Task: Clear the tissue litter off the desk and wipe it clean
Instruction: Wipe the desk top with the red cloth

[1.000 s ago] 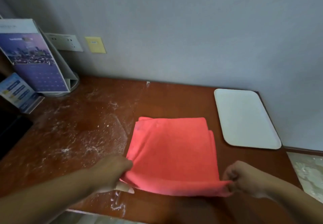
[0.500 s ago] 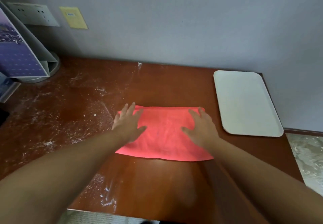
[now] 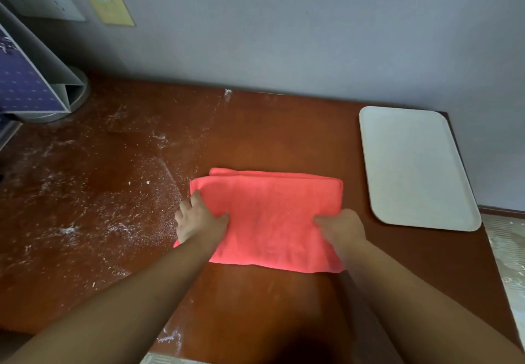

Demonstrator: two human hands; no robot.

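One head-worn view, looking forward and down. It sits close over the desk [image 3: 284,124], facing the wall [image 3: 312,22].

The cloth [image 3: 270,218] was a plain coral pink — no print on it. The tabletop [image 3: 284,130] was a reddish brown, speckled and streaked with white dust [image 3: 113,221] over its left half. Near the right edge the tray [image 3: 414,167] was a flat off-white. At the far left corner the stand [image 3: 25,79] was grey — its card deep purple-blue with pale dots.
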